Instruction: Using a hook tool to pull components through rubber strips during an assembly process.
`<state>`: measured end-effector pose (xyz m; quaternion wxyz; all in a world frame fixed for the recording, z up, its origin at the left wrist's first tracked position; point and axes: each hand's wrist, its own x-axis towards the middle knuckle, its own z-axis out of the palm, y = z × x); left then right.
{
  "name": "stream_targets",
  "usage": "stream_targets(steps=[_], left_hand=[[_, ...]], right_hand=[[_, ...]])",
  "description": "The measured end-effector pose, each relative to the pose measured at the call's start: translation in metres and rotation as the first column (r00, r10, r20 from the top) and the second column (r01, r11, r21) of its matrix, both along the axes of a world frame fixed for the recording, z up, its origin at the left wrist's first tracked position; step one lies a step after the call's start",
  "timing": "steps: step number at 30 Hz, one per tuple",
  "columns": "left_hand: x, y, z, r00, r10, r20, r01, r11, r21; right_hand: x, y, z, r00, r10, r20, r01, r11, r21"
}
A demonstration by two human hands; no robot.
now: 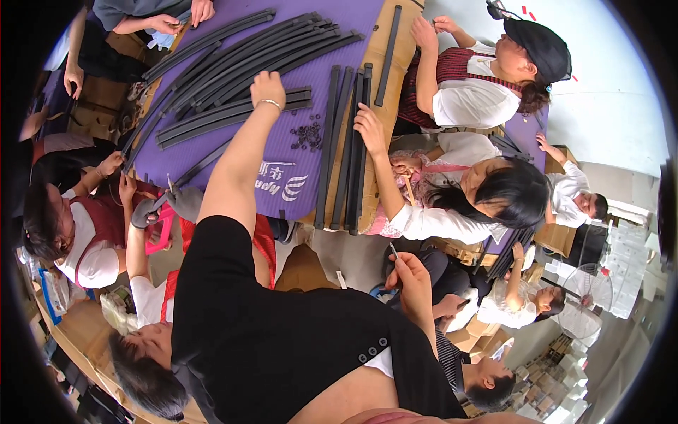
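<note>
Plainly, the strips (282, 54) are dark, slender.

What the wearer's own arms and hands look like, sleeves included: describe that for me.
Both the left hand and right hand are gloveless. A thin, pale bracelet circles the left wrist. Plain black sleeves end short of both wrists.

A black top (304, 332), round buttons (373, 351) and thin bracelet (270, 103) are worn.

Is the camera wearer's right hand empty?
No, the right hand holds a thin, silvery, stick-like object between its thumb and fingers.
</note>
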<state>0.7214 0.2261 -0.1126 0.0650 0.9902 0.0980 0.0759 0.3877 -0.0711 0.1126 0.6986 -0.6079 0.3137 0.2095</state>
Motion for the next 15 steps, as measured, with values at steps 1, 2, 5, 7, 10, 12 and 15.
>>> stream_targets(steps=[1, 2, 5, 7, 10, 12, 15], left_hand=[[0.002, 0.006, -0.001, 0.998, 0.053, -0.045, -0.052, 0.998, 0.025], [0.005, 0.013, 0.001, 0.986, 0.081, -0.146, -0.080, 0.997, 0.014], [0.007, 0.021, 0.004, 0.973, 0.036, -0.228, -0.016, 0.996, 0.091], [0.012, 0.023, 0.000, 0.955, 0.149, -0.256, -0.136, 0.988, 0.069], [0.011, 0.023, 0.000, 0.957, 0.211, -0.199, -0.196, 0.976, 0.091], [0.012, 0.022, -0.001, 0.950, 0.229, -0.211, -0.215, 0.973, 0.083], [0.015, 0.026, 0.007, 0.938, 0.262, -0.229, -0.237, 0.963, 0.128]], right_hand=[[-0.001, -0.001, -0.002, 1.000, 0.006, 0.001, -0.006, 1.000, -0.008], [-0.001, -0.002, -0.003, 1.000, 0.012, 0.003, -0.012, 1.000, -0.016], [-0.001, -0.003, -0.001, 1.000, 0.008, 0.002, -0.008, 1.000, -0.021], [-0.001, -0.003, -0.001, 1.000, 0.005, 0.000, -0.005, 0.999, -0.033], [-0.002, -0.004, -0.001, 1.000, 0.010, -0.004, -0.010, 0.999, -0.044], [-0.003, -0.004, 0.000, 1.000, 0.012, -0.006, -0.013, 0.999, -0.046], [-0.005, -0.004, 0.002, 1.000, -0.001, -0.021, 0.001, 0.999, -0.038]])
